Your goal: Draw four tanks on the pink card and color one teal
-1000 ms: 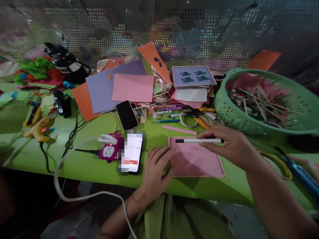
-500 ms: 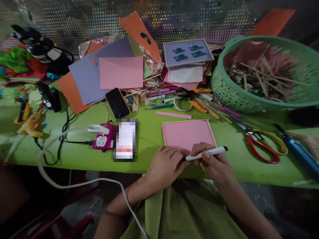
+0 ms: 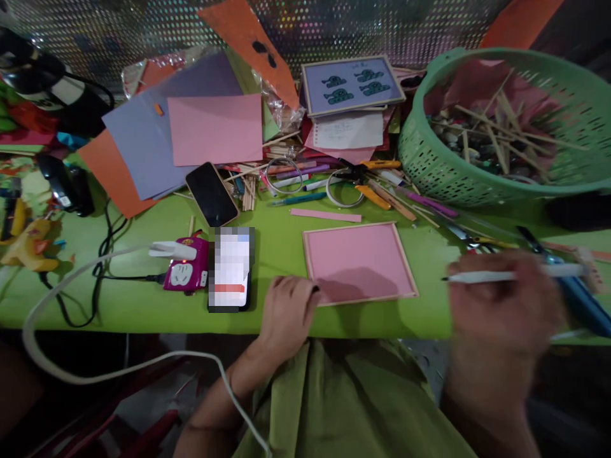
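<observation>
A pink card with a thin pale wooden frame (image 3: 360,262) lies flat near the table's front edge. At its lower left corner is my left hand (image 3: 289,312), fingers curled round a small black thing, likely the pen's cap, at the fingertips. My right hand (image 3: 506,305), blurred by motion, is off to the right of the card, closed on a white pen (image 3: 482,277) with its dark tip bare and pointing left. A narrow pink strip (image 3: 325,215) lies behind the card.
Behind are a dark phone (image 3: 212,194), pink paper (image 3: 217,129), pens, scissors and a framed purple picture (image 3: 352,86). A green basket (image 3: 477,184) of sticks stands back right. Left are a lit phone (image 3: 231,270), a magenta socket block (image 3: 186,267) and a white cable.
My right hand has moved right, away from my left, with the pen, whose dark tip now shows. My left hand has shifted slightly left. The view has shifted a little.
</observation>
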A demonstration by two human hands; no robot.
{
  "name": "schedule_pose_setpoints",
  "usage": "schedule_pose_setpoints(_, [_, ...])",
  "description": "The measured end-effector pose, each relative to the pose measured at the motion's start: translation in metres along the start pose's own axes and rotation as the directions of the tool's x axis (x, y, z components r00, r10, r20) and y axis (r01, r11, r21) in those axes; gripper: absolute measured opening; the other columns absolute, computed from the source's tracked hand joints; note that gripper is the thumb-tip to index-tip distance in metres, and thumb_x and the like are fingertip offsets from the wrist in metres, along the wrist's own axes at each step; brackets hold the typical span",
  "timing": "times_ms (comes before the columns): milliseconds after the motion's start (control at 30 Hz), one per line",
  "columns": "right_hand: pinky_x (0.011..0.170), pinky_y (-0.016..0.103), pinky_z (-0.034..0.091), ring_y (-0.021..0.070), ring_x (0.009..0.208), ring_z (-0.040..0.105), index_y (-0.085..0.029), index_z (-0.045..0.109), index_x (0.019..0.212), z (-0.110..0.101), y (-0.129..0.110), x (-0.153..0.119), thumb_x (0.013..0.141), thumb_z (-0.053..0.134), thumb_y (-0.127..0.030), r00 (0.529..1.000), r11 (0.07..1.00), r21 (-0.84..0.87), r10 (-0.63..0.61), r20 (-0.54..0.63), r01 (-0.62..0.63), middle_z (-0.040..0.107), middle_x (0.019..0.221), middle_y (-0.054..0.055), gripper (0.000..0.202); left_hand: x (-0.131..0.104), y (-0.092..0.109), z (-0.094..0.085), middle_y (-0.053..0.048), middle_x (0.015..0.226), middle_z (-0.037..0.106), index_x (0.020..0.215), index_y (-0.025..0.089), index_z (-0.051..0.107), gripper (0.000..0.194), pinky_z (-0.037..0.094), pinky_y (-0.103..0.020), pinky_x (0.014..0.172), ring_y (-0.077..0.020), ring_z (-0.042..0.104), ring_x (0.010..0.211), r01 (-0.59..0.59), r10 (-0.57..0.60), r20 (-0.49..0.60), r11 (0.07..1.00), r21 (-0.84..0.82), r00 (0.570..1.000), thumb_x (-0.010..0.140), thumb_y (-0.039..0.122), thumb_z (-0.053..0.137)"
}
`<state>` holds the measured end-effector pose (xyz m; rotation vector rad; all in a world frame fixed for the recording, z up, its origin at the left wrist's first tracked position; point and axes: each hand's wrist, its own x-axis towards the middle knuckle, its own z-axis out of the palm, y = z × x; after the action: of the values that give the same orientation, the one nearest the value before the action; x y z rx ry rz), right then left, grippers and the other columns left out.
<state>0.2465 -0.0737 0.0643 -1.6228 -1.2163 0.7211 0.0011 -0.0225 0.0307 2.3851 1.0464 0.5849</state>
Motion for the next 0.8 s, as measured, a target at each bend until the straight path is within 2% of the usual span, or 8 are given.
schedule_pose_setpoints(33, [0.05,0.042,0.027,0.0191,0.047,0.015,-0.031,0.045,0.067,-0.008,-0.001,0.003,0.1,0.029,-0.066,0.988,0.999,0.041,-0.028,-0.155,0.035,0.014,0.054,-0.004,0.05,-0.002,-0.003,-0.004,-0.005,0.082,0.07,0.097,0.02,0.065,0.036,0.044,-0.037,0.073,-0.0217,0.061,0.073,0.023,-0.023,-0.012,1.0,-0.004,1.0,0.11,0.027,0.032])
schedule_pose_setpoints(67, [0.053,0.042,0.03,0.0204,0.05,0.024,-0.031,0.046,0.069,-0.013,0.0,0.005,0.097,0.048,-0.057,0.927,0.99,0.13,0.001,-0.376,0.051,0.025,0.056,-0.002,0.038,-0.004,-0.004,-0.008,-0.006,0.086,0.072,0.1,0.02,0.066,0.033,0.045,-0.038,0.076,-0.0222,0.062,0.077,0.026,-0.026,-0.013,1.0,-0.014,1.0,0.109,0.028,0.034])
schedule_pose_setpoints(100, [0.054,0.041,0.034,0.0209,0.053,0.035,-0.03,0.052,0.07,-0.015,0.001,0.006,0.091,0.059,-0.054,0.899,0.981,0.191,0.048,-0.435,0.04,0.036,0.06,0.001,0.032,-0.004,-0.005,-0.011,-0.007,0.092,0.075,0.101,0.02,0.066,0.029,0.046,-0.039,0.08,-0.0226,0.065,0.084,0.012,-0.013,-0.008,1.0,-0.025,1.0,0.109,0.029,0.039])
schedule_pose_setpoints(167, [0.054,0.037,0.039,0.0196,0.057,0.048,-0.027,0.061,0.072,-0.012,0.009,0.005,0.084,0.068,-0.05,0.911,0.957,0.288,0.081,-0.404,0.042,0.052,0.071,0.003,0.027,-0.004,-0.006,-0.013,-0.007,0.11,0.077,0.103,0.022,0.067,0.022,0.047,-0.04,0.092,-0.023,0.067,0.103,-0.027,0.027,0.0,0.999,-0.035,1.0,0.107,0.029,0.046])
schedule_pose_setpoints(333, [0.06,0.036,0.05,0.0203,0.064,0.061,-0.028,0.074,0.085,0.003,0.041,0.004,0.092,0.065,-0.042,0.971,0.904,0.428,0.121,-0.206,-0.022,0.065,0.075,0.002,0.018,-0.002,-0.011,-0.007,-0.006,0.14,0.069,0.107,0.023,0.067,0.018,0.04,-0.051,0.116,-0.0235,0.059,0.136,-0.082,0.08,0.117,0.997,0.011,0.99,0.106,0.022,0.049])
schedule_pose_setpoints(367, [0.06,0.036,0.05,0.0208,0.065,0.063,-0.028,0.076,0.086,0.004,0.047,0.004,0.093,0.064,-0.041,0.978,0.903,0.428,0.114,-0.174,-0.029,0.068,0.076,0.003,0.019,-0.003,-0.012,-0.005,-0.006,0.14,0.07,0.108,0.023,0.067,0.017,0.039,-0.053,0.118,-0.0232,0.059,0.137,-0.104,0.102,0.13,0.995,0.008,0.986,0.106,0.021,0.05])
schedule_pose_setpoints(567, [0.061,0.037,0.051,0.0222,0.066,0.064,-0.026,0.078,0.086,-0.001,0.064,0.012,0.093,0.065,-0.041,0.961,0.918,0.396,0.14,-0.237,-0.036,0.07,0.075,0.005,0.022,-0.002,-0.015,0.007,-0.005,0.14,0.07,0.11,0.024,0.067,0.015,0.037,-0.056,0.12,-0.0223,0.059,0.138,-0.121,0.121,0.176,0.993,-0.011,0.977,0.106,0.022,0.053])
schedule_pose_setpoints(800, [0.065,0.041,0.055,0.0236,0.067,0.067,-0.028,0.073,0.086,-0.006,0.056,0.017,0.088,0.066,-0.049,0.961,0.923,0.385,0.127,-0.244,-0.024,0.072,0.078,0.003,0.022,0.008,-0.012,0.005,-0.005,0.138,0.071,0.105,0.023,0.069,0.012,0.041,-0.055,0.117,-0.0253,0.058,0.138,-0.15,0.149,0.159,0.989,-0.004,0.976,0.102,0.022,0.058])
